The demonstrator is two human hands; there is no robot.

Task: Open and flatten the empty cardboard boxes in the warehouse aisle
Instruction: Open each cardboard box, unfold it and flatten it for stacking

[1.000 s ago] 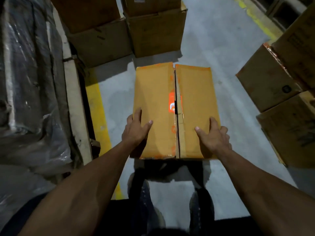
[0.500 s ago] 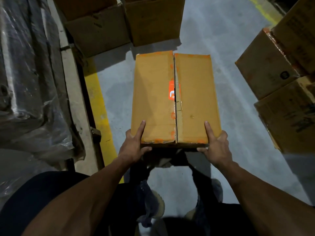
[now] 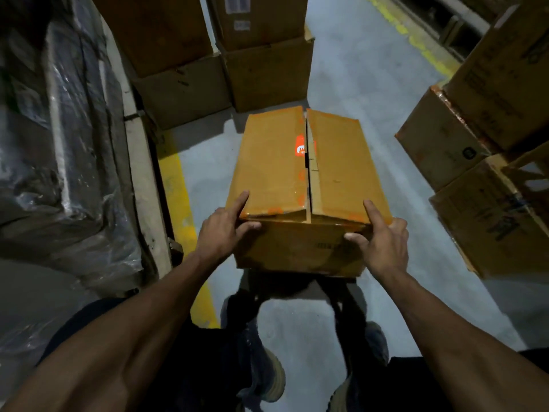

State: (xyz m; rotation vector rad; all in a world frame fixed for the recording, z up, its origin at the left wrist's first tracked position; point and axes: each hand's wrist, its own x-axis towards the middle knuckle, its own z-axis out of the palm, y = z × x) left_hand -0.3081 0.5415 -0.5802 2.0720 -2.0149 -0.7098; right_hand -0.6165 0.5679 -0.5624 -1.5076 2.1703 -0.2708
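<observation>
A closed tan cardboard box [image 3: 335, 173] is held in front of me above the grey aisle floor, its two top flaps meeting at a centre seam with an orange sticker. My left hand [image 3: 221, 233] grips its near left corner, index finger lying on the top flap and thumb on the near side wall. My right hand [image 3: 383, 239] grips the near right corner the same way, index finger on top and thumb on the near wall. The near left flap edge sits slightly raised.
Stacked brown boxes [image 3: 261, 72] stand at the far end of the aisle. More boxes [image 3: 445, 144] are piled on the right. A plastic-wrapped pallet load [image 3: 59, 144] with a wooden edge lines the left, beside a yellow floor stripe [image 3: 175, 185]. My shoes are below.
The box has tipped so its near side wall now shows. Both hands slid from the top surface to the near corners, thumbs now on the near wall.
</observation>
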